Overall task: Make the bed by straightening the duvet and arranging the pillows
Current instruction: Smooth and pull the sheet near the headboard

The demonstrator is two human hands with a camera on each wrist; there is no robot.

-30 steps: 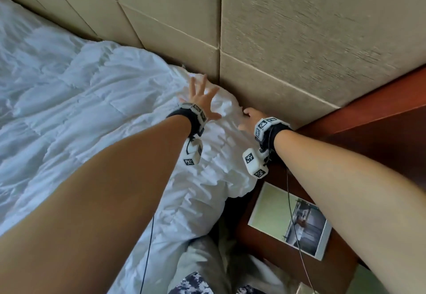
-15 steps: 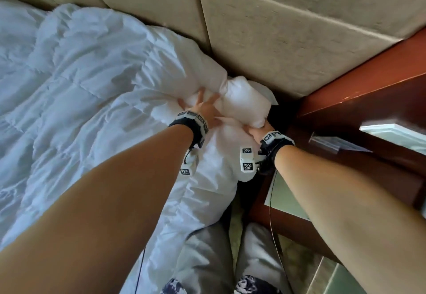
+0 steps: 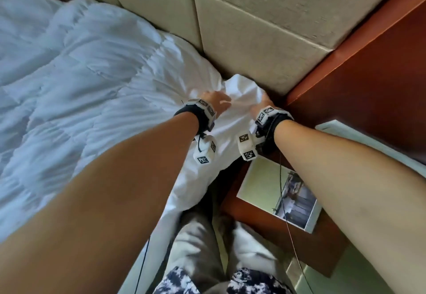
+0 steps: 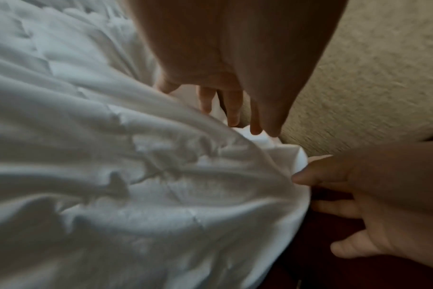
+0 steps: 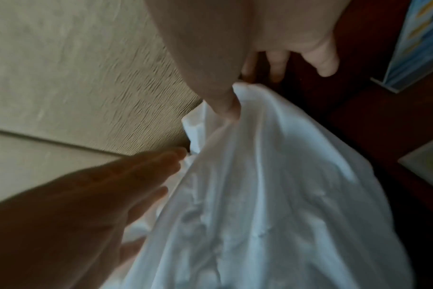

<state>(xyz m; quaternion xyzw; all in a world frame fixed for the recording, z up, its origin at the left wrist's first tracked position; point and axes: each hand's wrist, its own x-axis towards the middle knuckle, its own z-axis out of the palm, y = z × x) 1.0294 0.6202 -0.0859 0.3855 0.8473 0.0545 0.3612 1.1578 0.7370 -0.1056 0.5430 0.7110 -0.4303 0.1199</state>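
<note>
A white quilted duvet [image 3: 92,86] covers the bed, and its top right corner is bunched against the headboard. My left hand [image 3: 214,101] lies on that corner with straight fingers, which push into the folds next to the headboard in the left wrist view [image 4: 223,97]. My right hand [image 3: 261,104] holds the corner's outer edge. In the right wrist view its thumb [image 5: 225,105] presses on top of the fabric [image 5: 272,195] and its fingers [image 5: 277,64] run behind it. No pillow is in view.
A beige padded headboard [image 3: 253,28] runs along the top of the bed. A red-brown wooden nightstand [image 3: 368,86] stands tight against the bed's right side, with a booklet [image 3: 276,192] lying on it. My legs [image 3: 198,236] stand between bed and nightstand.
My left hand went from spread flat on the duvet to pushing into its bunched corner. My right hand has taken hold of the corner's edge. The corner now lies closer to the nightstand.
</note>
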